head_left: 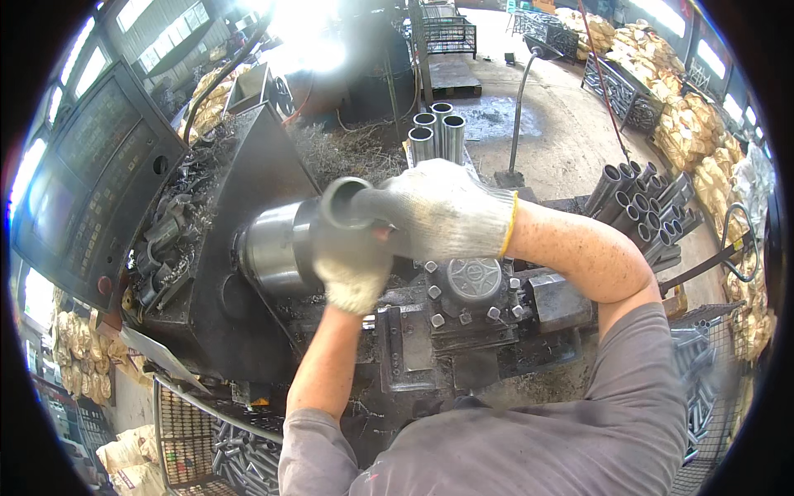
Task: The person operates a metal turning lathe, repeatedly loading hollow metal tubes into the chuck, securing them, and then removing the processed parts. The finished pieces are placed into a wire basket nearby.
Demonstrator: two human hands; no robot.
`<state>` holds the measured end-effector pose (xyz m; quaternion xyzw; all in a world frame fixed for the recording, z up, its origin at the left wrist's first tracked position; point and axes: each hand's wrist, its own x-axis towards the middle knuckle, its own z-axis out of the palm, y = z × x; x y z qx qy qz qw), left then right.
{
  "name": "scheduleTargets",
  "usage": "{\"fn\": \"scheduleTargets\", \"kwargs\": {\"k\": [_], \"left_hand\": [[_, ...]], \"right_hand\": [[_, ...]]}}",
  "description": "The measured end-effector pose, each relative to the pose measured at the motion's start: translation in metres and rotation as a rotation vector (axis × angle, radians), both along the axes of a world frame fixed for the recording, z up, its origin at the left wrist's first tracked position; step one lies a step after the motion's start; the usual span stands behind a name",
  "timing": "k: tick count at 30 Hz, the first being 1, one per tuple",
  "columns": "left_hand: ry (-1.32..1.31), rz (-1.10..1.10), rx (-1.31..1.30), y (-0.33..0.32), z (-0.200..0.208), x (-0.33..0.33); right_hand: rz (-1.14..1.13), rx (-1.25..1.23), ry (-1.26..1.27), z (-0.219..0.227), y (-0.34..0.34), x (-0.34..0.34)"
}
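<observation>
At frame centre, both gloved hands, right hand (pixel 447 211) and left hand (pixel 351 269), fingers closed around a steel tube (pixel 346 202) at the lathe chuck (pixel 277 248); it looks stiff, heavy, slick, best gripped mid-length.

Grey metal tube (pixel 347 202), round and hollow, smooth with a dull shine, held at the middle. Covered in rough white knitted cloth with a thin yellow cuff: right hand (pixel 442 211) gripping the tube. Same fuzzy white cloth on left hand (pixel 351 277), blurred, just below. Shiny silver metal drum (pixel 273 248) at nine o'clock from the tube, smooth and bright. Dark iron tool block with bolts (pixel 471 298) at four o'clock, greasy, matt and gritty. Curly metal shavings (pixel 339 153) at twelve o'clock, rough and tangled. Soft grey cloth sleeves (pixel 637 364) at five o'clock, matt. Smooth steel pipes stacked (pixel 641 202) at three o'clock, faintly glossy.
</observation>
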<state>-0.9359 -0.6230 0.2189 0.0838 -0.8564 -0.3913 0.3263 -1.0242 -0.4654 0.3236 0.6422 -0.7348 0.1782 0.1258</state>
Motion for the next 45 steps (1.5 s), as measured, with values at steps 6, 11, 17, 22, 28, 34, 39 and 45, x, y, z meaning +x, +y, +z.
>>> {"fn": "scheduleTargets", "kwargs": {"k": [6, 11, 17, 22, 28, 34, 39, 45], "left_hand": [[0.148, 0.211, 0.25, -0.053, -0.063, 0.069], [-0.031, 0.171, 0.176, -0.052, -0.095, 0.046], [-0.136, -0.031, 0.343, 0.016, -0.123, 0.122], [-0.238, -0.02, 0.244, 0.046, -0.182, 0.133], [-0.234, -0.174, 0.317, 0.038, -0.174, 0.131], [0.178, -0.381, 0.298, 0.017, -0.134, 0.196], [-0.057, -0.616, 1.269, 0.036, -0.087, 0.229], [-0.319, -0.114, 1.59, 0.026, -0.163, 0.22]], "right_hand": [[-0.106, 0.193, -0.282, -0.065, -0.033, -0.082], [-0.241, 0.665, -0.276, -0.187, -0.096, -0.121], [-0.045, 1.067, -1.079, -0.18, -0.092, -0.177], [-0.094, 0.841, -0.448, -0.151, -0.089, -0.119], [-0.544, 0.744, 0.201, -0.077, -0.004, -0.088], [-0.746, 0.172, 0.01, -0.018, 0.045, 0.097], [-0.497, 0.211, -0.383, -0.088, 0.037, 0.234], [-0.652, 0.463, -1.085, -0.241, 0.05, 0.235]]}}
